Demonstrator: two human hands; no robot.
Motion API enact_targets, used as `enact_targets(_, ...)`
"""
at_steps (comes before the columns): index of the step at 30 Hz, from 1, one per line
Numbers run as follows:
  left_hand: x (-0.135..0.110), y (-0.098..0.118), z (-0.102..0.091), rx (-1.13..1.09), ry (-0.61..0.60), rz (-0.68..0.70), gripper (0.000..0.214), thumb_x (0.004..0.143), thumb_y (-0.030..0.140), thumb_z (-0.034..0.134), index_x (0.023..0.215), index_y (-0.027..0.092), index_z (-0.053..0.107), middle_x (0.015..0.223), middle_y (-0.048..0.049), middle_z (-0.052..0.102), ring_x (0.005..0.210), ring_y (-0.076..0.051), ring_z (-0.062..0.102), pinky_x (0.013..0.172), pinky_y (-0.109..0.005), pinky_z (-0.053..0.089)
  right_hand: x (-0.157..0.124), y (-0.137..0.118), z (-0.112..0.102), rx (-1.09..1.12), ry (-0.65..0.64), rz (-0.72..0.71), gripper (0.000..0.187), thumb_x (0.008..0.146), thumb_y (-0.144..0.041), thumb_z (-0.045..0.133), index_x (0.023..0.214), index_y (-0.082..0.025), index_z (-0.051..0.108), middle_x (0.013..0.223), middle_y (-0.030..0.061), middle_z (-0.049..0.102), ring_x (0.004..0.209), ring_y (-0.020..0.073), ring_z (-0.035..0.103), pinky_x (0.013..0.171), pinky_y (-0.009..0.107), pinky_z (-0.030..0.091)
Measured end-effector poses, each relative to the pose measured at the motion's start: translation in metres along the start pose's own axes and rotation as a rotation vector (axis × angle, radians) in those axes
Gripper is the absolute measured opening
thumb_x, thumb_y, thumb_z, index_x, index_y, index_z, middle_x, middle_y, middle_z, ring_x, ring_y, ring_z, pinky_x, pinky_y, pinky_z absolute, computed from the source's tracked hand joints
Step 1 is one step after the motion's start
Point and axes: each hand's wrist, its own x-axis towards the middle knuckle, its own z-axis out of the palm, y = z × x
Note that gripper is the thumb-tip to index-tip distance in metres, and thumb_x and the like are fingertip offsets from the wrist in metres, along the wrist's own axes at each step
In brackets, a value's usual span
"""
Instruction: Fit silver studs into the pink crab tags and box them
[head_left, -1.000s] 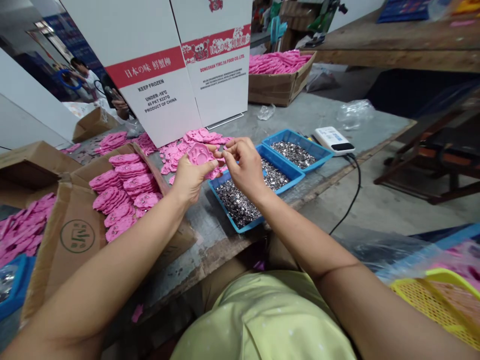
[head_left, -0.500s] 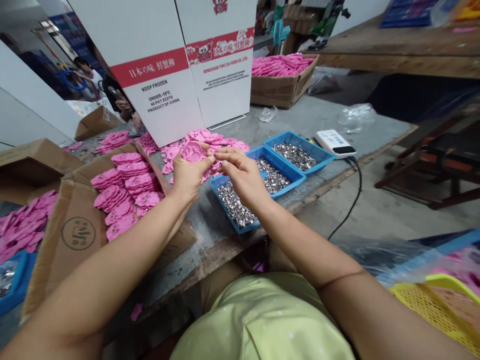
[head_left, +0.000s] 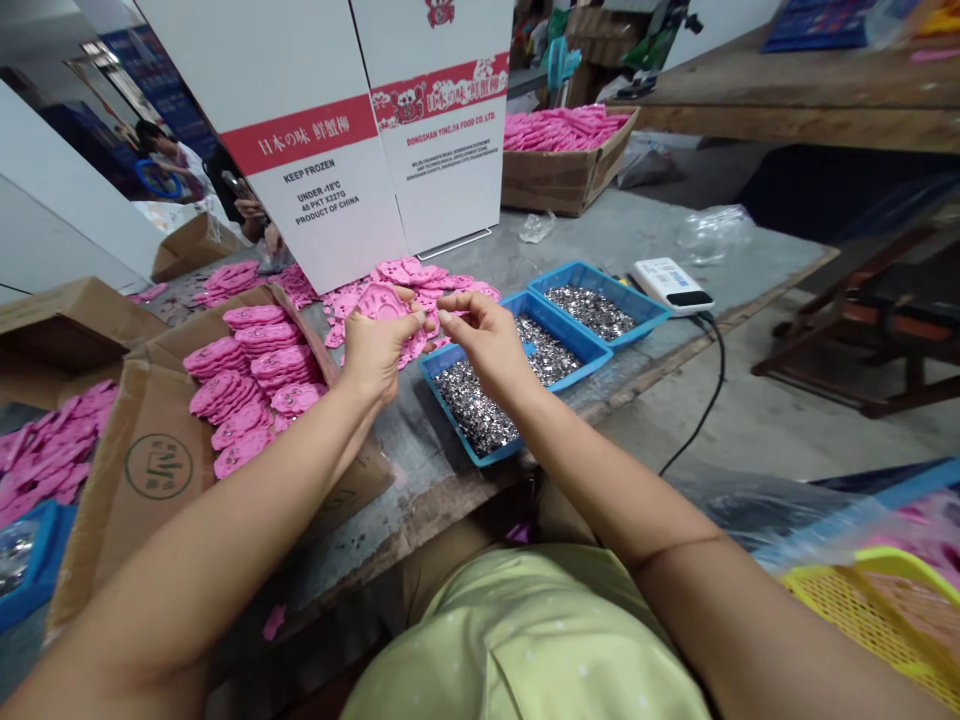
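My left hand (head_left: 377,347) grips a flat pink rubber piece (head_left: 379,301) by its lower edge, above the grey table. My right hand (head_left: 482,337) hovers just to its right, over a blue tray (head_left: 577,364) of small silver metal bits. Its thumb and fingertips are pinched together; what they hold is too small to make out. Behind both hands lies a loose pile of the same pink pieces (head_left: 435,278). An open cardboard box (head_left: 142,470) to the left holds stacks of pink pieces (head_left: 247,385).
A second blue tray of metal bits (head_left: 595,306) and a white device with a black cable (head_left: 670,284) sit to the right. Tall white cartons (head_left: 337,140) stand behind. Another box of pink pieces (head_left: 559,150) is further back. A yellow basket (head_left: 877,610) is at lower right.
Both hands dropped slightly and the pink piece tilted flatter. My right hand drew a little away from the piece, so a gap now shows between the two hands.
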Motion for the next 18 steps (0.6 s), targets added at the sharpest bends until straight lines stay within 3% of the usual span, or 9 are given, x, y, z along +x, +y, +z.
enact_targets(5, -0.003, 0.001, 0.002, 0.008, -0.023, -0.008, 0.041, 0.052, 0.017, 0.088, 0.085, 0.017, 0.063, 0.069, 0.0027, 0.065, 0.059, -0.015, 0.067, 0.048, -0.024, 0.055, 0.009, -0.006, 0.002, 0.079, -0.072, 0.048, 0.032, 0.079, -0.046, 0.086, 0.076, -0.022, 0.065, 0.074, 0.0007, 0.069, 0.073, 0.0157, 0.063, 0.071, 0.034, 0.059)
enact_targets(11, -0.003, 0.003, 0.001, -0.048, -0.07, -0.04, 0.049, 0.047, 0.023, 0.097, 0.084, 0.018, 0.065, 0.071, 0.0032, 0.067, 0.061, -0.014, 0.066, 0.052, -0.026, 0.058, 0.012, -0.012, 0.001, 0.094, -0.136, 0.029, 0.037, 0.078, -0.047, 0.087, 0.067, -0.022, 0.063, 0.067, -0.0012, 0.061, 0.065, 0.0141, 0.057, 0.067, 0.035, 0.058)
enact_targets(14, -0.002, 0.004, 0.0, -0.105, -0.118, -0.088, 0.044, 0.062, 0.044, 0.095, 0.086, 0.02, 0.066, 0.075, -0.0008, 0.07, 0.072, -0.021, 0.073, 0.061, -0.033, 0.063, 0.008, -0.011, 0.001, 0.062, -0.086, -0.02, 0.039, 0.078, -0.047, 0.087, 0.063, -0.024, 0.06, 0.073, -0.0005, 0.061, 0.074, 0.0156, 0.061, 0.081, 0.038, 0.06)
enact_targets(18, 0.001, 0.002, 0.0, -0.136, -0.141, -0.115, 0.052, 0.081, 0.073, 0.074, 0.088, 0.022, 0.066, 0.082, -0.007, 0.074, 0.092, -0.027, 0.077, 0.073, -0.038, 0.065, 0.0, -0.009, 0.004, 0.009, -0.01, -0.046, 0.027, 0.078, -0.033, 0.084, 0.064, -0.023, 0.064, 0.104, 0.0047, 0.068, 0.107, 0.0215, 0.068, 0.108, 0.045, 0.053)
